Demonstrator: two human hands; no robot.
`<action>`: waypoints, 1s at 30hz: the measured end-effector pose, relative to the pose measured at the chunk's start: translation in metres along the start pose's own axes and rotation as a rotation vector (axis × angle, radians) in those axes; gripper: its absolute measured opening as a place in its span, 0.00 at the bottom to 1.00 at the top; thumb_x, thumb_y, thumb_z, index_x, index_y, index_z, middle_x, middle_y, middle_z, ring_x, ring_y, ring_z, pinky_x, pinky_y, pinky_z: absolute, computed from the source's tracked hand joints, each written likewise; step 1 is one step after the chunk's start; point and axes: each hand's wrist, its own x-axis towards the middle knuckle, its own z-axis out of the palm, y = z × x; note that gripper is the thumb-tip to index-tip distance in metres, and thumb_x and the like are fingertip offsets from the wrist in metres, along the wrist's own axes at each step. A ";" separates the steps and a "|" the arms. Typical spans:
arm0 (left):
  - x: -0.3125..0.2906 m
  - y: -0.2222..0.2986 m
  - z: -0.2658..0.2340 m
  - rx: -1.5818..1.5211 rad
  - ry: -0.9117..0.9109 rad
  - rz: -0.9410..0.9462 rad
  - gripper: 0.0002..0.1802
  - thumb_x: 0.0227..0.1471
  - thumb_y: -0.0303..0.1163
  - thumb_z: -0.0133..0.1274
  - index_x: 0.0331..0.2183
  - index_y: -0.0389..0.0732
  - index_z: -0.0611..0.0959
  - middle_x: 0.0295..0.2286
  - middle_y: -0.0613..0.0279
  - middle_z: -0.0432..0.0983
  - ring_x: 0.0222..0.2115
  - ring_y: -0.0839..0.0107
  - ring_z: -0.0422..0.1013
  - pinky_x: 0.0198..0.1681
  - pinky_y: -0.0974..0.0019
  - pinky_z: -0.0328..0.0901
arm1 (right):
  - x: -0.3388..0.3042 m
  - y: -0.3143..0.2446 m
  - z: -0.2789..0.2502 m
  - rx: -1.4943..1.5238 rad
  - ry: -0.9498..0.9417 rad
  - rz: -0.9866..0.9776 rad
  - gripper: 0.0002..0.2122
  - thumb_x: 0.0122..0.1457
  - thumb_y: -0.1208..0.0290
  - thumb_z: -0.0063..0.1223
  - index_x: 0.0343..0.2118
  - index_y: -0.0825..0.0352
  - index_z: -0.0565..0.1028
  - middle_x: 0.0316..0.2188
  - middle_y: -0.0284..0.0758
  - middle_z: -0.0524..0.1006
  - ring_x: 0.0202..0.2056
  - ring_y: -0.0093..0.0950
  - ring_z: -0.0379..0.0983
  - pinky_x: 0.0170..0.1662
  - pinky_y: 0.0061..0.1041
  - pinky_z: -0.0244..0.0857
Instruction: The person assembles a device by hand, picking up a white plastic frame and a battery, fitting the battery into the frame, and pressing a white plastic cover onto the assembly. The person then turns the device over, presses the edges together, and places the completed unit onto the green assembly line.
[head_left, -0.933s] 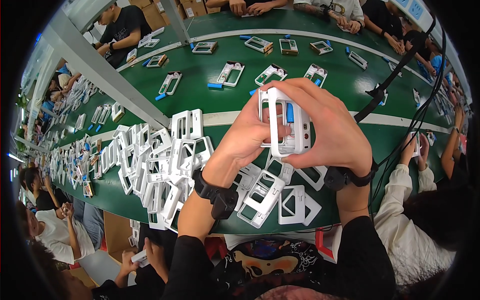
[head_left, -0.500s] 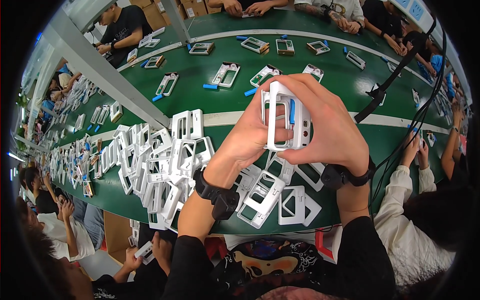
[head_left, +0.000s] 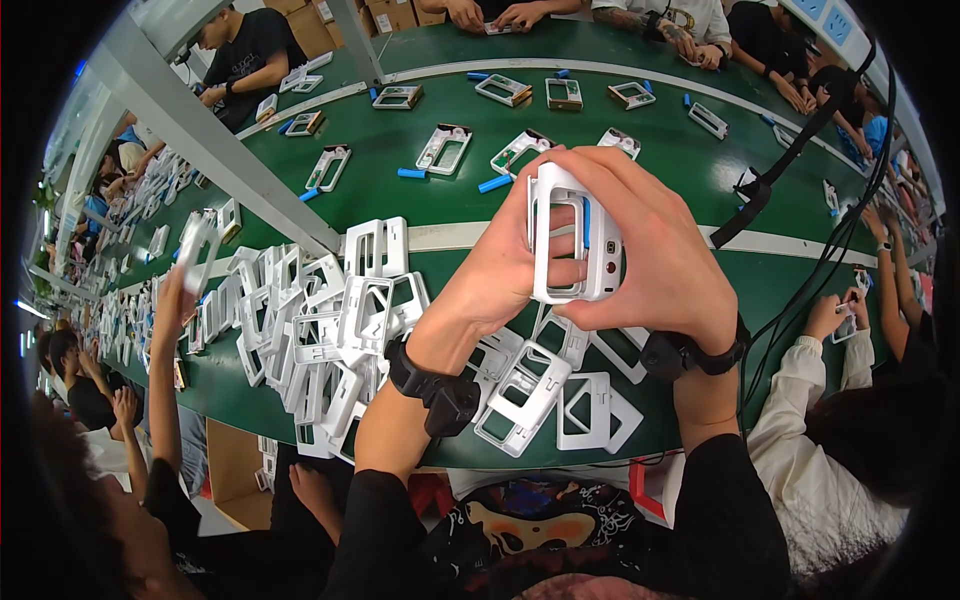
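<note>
Between my two hands, above the near edge of the green table, is a white plastic housing [head_left: 604, 268] shaped like a rectangular frame, held upright. A blue strip-like part [head_left: 587, 225] shows within it, and small ports sit on its right side. My left hand [head_left: 490, 265] grips it from the left, with some fingers visible through its opening. My right hand [head_left: 665, 240] wraps over its top and right side, thumb at the lower edge. Below my hands lie several loose white frames [head_left: 530, 390], and a large heap of similar frames [head_left: 365, 315] is beside my left forearm.
Beyond a pale rail [head_left: 450, 238], open units [head_left: 443, 150] with blue cylinders [head_left: 411, 173] lie spaced along a green surface. A grey metal post [head_left: 225, 150] slants across the left. Black cables [head_left: 850, 220] hang at right. Co-workers sit on both sides and opposite.
The units beyond the rail have shifted slightly left. At left, a co-worker's arm has risen over the table with a white piece. My hands and the housing have barely moved.
</note>
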 end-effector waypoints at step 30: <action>-0.003 0.006 -0.005 -0.263 -0.037 -0.085 0.27 0.63 0.45 0.33 0.56 0.37 0.64 0.48 0.46 0.69 0.48 0.54 0.70 0.46 0.52 0.72 | -0.003 -0.002 0.002 -0.132 -0.020 0.014 0.44 0.26 0.62 0.68 0.55 0.64 0.68 0.48 0.37 0.71 0.44 0.39 0.71 0.46 0.33 0.63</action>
